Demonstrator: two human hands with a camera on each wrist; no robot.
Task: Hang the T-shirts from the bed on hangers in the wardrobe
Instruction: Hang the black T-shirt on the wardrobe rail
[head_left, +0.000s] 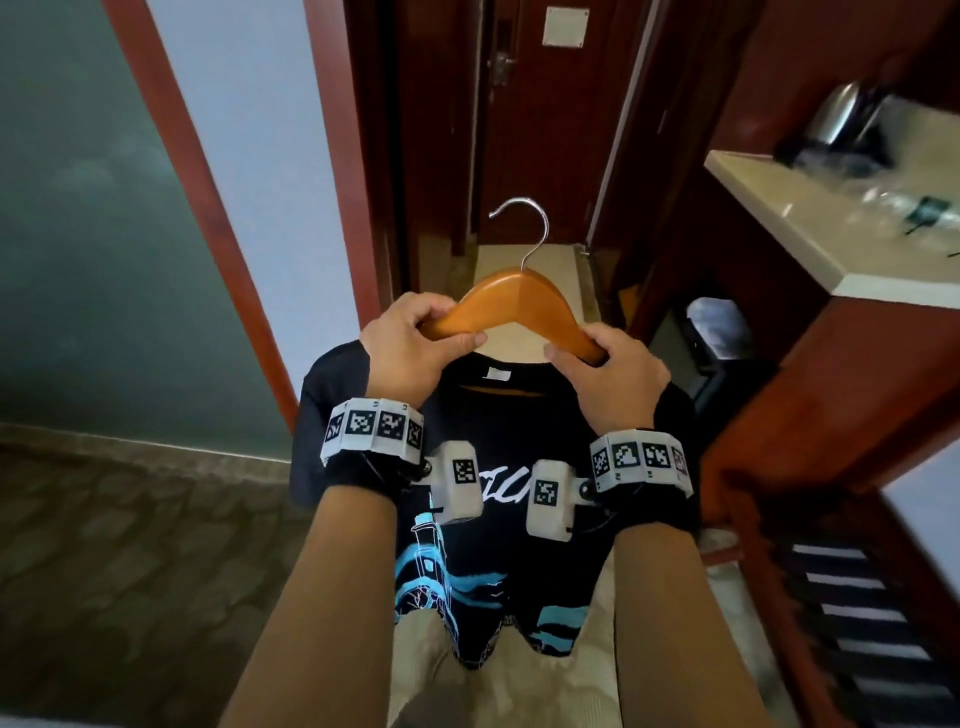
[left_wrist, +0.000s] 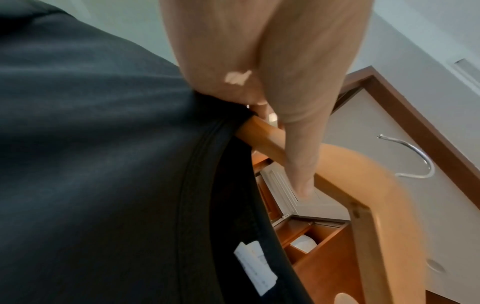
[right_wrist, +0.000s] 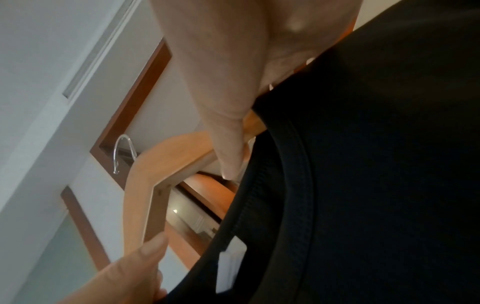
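A wooden hanger (head_left: 511, 299) with a metal hook (head_left: 524, 223) is held up in front of me, and a black T-shirt (head_left: 493, 431) with a blue print hangs from it. My left hand (head_left: 415, 332) grips the hanger's left arm, thumb underneath. My right hand (head_left: 602, 364) grips the right arm where it enters the shirt. In the left wrist view the hanger (left_wrist: 363, 181) runs out of the black collar (left_wrist: 233, 185), with a white label (left_wrist: 255, 267) inside. The right wrist view shows the hanger (right_wrist: 155, 168), its hook (right_wrist: 124, 148) and the dark shirt (right_wrist: 376, 164).
Ahead is a narrow passage with a dark wooden door (head_left: 545, 119). A pale countertop (head_left: 810, 223) with a kettle (head_left: 841, 124) stands at the right, over red-brown cabinets (head_left: 852, 364) and a bin (head_left: 719, 327). A frosted glass wall (head_left: 78, 234) is at the left.
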